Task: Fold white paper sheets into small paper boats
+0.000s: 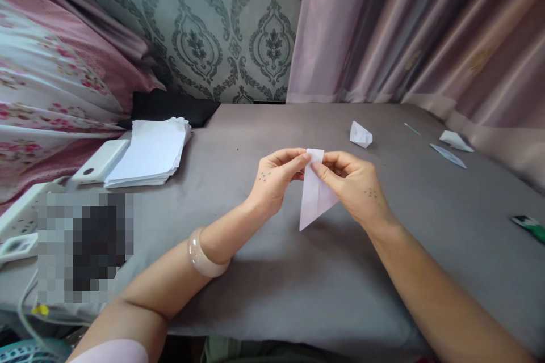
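A folded sheet of white paper point(314, 195) hangs between my two hands above the grey tabletop, its pointed corner angled down. My left hand point(276, 176) pinches the paper's upper left edge, thumb in front and fingers behind. On the other side, my right hand point(353, 181) grips it with the thumb pressed on the front near the top. Part of the paper's right side is hidden behind that hand. A pale bangle point(205, 255) circles my left forearm.
A stack of white paper point(149, 150) lies at the left, beside a white box point(100, 161) and power strips point(25, 210). Folded paper pieces point(361, 134) point(456, 140) and a thin stick point(411, 129) lie toward the back right. A green object point(530, 227) sits at the right edge.
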The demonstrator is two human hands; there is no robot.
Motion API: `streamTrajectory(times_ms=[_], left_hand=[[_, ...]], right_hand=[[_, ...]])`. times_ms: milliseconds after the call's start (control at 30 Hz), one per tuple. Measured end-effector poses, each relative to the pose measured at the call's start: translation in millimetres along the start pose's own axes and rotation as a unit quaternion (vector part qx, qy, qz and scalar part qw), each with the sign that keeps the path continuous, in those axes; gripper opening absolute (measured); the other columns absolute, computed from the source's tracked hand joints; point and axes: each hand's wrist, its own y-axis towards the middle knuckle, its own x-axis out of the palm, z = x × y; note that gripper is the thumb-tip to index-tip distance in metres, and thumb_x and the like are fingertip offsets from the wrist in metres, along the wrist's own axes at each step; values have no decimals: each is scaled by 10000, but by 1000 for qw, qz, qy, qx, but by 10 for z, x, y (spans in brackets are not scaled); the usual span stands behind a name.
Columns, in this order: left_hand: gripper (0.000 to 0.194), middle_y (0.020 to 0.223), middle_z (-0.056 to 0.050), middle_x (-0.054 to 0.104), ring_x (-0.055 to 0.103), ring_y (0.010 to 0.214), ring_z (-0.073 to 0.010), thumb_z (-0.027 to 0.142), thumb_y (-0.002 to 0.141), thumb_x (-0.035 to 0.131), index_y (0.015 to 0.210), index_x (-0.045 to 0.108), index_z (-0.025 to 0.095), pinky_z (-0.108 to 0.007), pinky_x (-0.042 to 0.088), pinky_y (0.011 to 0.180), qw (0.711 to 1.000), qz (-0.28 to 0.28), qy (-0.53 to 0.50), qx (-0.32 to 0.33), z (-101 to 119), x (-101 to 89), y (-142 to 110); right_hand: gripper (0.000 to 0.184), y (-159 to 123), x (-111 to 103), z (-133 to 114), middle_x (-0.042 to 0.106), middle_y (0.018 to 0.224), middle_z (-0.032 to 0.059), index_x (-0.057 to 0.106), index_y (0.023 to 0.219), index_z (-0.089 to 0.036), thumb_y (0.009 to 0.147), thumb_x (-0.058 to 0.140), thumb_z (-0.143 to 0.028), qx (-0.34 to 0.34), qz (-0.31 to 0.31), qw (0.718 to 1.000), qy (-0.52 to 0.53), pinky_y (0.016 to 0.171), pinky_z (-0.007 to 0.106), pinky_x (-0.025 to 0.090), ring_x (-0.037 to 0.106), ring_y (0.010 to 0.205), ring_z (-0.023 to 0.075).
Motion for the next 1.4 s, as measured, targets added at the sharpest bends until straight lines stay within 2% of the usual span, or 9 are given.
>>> streamTrajectory(times_ms=[400,633,800,900,967,1067,1133,1200,1400], left_hand=[[98,641,7,568,500,612,-86,199,662,729,642,650,145,-238,401,609,998,49,13,-25,60,-3,-9],[123,693,-19,629,553,648,-95,210,655,768,707,697,124,-248,430,658,999,23,-14,-46,59,-42,22],[154,697,-21,638,559,659,-96,247,665,797,727,715,132,-245,436,654,997,0,-36,-74,24,-71,58],[215,717,-27,652,572,659,-99,279,641,835,739,714,132,-245,451,649,995,-10,-43,-93,-9,-90,80],[257,746,-40,670,598,681,-118,296,621,854,760,714,132,-261,473,662,993,-24,-45,-104,-32,-99,89],[282,744,-44,682,615,681,-142,323,616,857,779,714,144,-297,493,669,994,-32,-36,-101,-54,-93,84],[264,722,-28,677,606,664,-138,335,623,852,765,713,161,-304,491,667,996,-26,-26,-77,-59,-77,68],[230,716,-11,670,591,663,-122,332,635,842,741,713,175,-290,479,676,999,-22,-14,-44,-57,-57,48],[224,692,-6,632,533,626,-97,337,658,821,717,695,162,-252,428,618,1000,3,11,-17,-73,-29,2]], right_hand=[[209,-88,96,-48,712,862,12,719,1027,-242,826,666,-263,-121,29,984,-129,704,310,539,643,742,148],[357,-94,41,-49,688,926,34,696,1138,-252,870,497,-125,-264,-1,937,-229,760,325,535,628,787,152],[459,-89,-9,14,676,951,76,660,1219,-219,832,450,-87,-301,-17,883,-360,812,369,527,625,875,208],[436,-87,-25,3,675,955,97,692,1160,-187,819,440,-88,-280,-37,885,-370,821,389,520,621,891,227],[365,-73,-39,-25,688,957,84,720,1090,-200,839,464,-131,-228,-38,929,-290,814,377,529,635,878,212],[261,-32,-58,-58,715,855,57,736,1016,-209,885,526,-294,-63,-32,993,-91,721,351,561,665,773,187],[286,-7,-58,-63,715,770,52,744,971,-192,863,591,-409,39,-23,999,5,653,342,565,664,692,182],[310,5,-44,-57,716,740,49,755,919,-186,807,664,-460,85,-12,996,40,631,334,557,654,657,175],[282,-17,22,1,736,771,36,769,891,-207,750,728,-448,75,-3,997,16,592,285,509,646,668,162]])
